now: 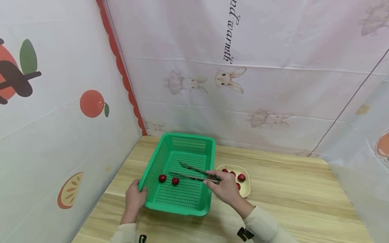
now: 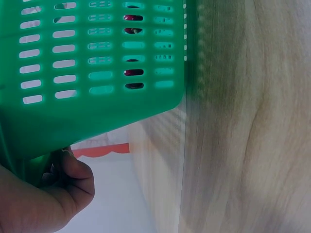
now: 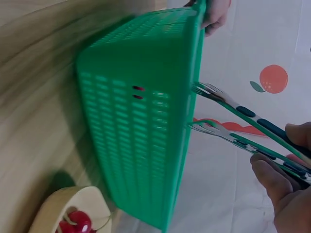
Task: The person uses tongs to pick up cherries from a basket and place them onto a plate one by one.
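Observation:
A green perforated basket [image 1: 179, 210] stands on the wooden table with two dark red cherries, one [image 1: 162, 178] near its left wall and the other [image 1: 175, 181] just right of it. My left hand [image 1: 134, 197] grips the basket's left rim near the front corner; its curled fingers [image 2: 77, 177] show in the left wrist view. Metal tongs [image 1: 194, 177] are held in my right hand [image 1: 226, 190], their arms spread apart with nothing between the tips. Those tips are over the basket, above and right of the two cherries.
Right of the basket sits a small pale yellow dish [image 1: 244, 189] with several cherries [image 1: 241, 177], partly hidden by my right hand. Printed cloth walls [image 1: 273, 87] border the table [image 1: 291, 189] at the back and sides.

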The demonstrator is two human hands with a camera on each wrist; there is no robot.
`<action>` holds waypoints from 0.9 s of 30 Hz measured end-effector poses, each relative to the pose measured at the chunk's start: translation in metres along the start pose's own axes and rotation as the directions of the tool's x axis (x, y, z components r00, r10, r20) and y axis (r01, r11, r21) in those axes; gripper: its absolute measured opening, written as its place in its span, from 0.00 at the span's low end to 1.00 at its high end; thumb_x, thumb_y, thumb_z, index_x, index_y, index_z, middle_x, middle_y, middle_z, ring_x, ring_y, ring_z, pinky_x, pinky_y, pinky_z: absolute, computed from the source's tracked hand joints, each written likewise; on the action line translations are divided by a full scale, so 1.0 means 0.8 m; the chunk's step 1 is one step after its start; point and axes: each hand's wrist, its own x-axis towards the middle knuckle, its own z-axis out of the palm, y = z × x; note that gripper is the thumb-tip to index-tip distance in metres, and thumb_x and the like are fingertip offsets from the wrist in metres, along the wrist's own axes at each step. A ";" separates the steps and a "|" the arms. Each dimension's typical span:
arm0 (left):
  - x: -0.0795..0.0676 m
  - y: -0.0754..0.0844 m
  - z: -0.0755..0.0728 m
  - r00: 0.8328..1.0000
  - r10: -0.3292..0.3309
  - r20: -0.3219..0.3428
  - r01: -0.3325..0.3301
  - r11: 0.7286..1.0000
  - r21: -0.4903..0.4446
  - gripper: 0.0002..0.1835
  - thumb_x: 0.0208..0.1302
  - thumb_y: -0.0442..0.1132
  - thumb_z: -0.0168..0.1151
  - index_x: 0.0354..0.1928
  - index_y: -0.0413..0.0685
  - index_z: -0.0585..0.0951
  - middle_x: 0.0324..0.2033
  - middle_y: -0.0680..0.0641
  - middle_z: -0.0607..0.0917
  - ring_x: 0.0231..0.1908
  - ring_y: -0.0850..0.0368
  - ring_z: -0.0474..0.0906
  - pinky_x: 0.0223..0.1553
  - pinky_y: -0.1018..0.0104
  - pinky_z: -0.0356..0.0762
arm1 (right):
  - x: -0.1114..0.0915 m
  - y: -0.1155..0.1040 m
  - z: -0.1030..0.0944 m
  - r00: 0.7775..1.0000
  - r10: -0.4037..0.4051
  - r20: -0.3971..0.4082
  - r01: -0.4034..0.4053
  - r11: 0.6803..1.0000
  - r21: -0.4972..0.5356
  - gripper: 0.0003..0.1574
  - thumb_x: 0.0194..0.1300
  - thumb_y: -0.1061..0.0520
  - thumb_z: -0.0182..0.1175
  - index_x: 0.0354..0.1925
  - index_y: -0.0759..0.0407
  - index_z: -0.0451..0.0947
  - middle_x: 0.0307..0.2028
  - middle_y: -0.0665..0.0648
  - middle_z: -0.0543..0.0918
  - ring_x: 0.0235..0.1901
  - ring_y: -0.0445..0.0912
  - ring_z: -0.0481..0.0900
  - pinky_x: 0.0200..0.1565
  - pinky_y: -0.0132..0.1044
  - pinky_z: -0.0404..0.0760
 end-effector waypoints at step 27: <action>0.000 -0.006 0.004 1.000 0.005 -0.017 -0.005 1.000 -0.006 0.20 0.60 0.27 0.52 0.54 0.23 0.68 0.40 0.28 0.77 0.35 0.40 0.75 0.35 0.48 0.75 | 0.075 0.012 0.072 0.926 0.120 0.357 -0.085 0.990 -0.113 0.17 0.55 0.65 0.64 0.44 0.70 0.80 0.27 0.61 0.83 0.17 0.38 0.77 0.19 0.29 0.74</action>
